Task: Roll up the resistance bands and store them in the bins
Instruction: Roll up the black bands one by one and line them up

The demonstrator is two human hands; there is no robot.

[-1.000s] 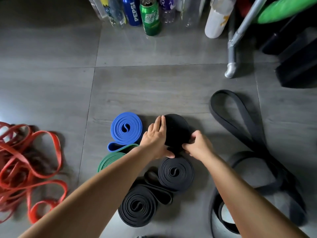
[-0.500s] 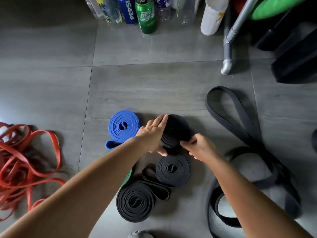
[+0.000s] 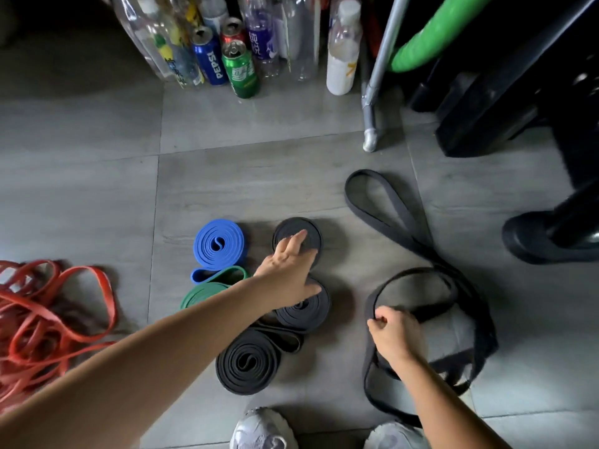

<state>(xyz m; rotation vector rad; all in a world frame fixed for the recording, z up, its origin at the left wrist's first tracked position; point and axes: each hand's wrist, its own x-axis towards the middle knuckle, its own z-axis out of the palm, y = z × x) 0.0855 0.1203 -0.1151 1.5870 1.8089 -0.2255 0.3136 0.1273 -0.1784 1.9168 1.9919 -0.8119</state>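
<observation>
Rolled bands lie on the grey floor: a blue roll [image 3: 218,243], a green roll [image 3: 207,291] partly under my left forearm, and three black rolls [image 3: 296,234] [image 3: 306,311] [image 3: 248,362]. My left hand [image 3: 288,267] rests with straight fingers on the farthest black roll. At the right, a long unrolled black band [image 3: 405,222] loops across the floor. My right hand [image 3: 393,333] grips this band where its loops bunch.
A tangle of red bands [image 3: 39,315] lies at the left. Bottles and cans [image 3: 240,72] stand at the back. A grey metal pole [image 3: 372,102], black equipment [image 3: 505,102] and a black base [image 3: 544,238] sit at the right. My shoes [image 3: 262,429] show at the bottom.
My right hand left the farthest black roll and moved right to grip the loose black band. The roll now lies flat under my left fingers. The camera tilted.
</observation>
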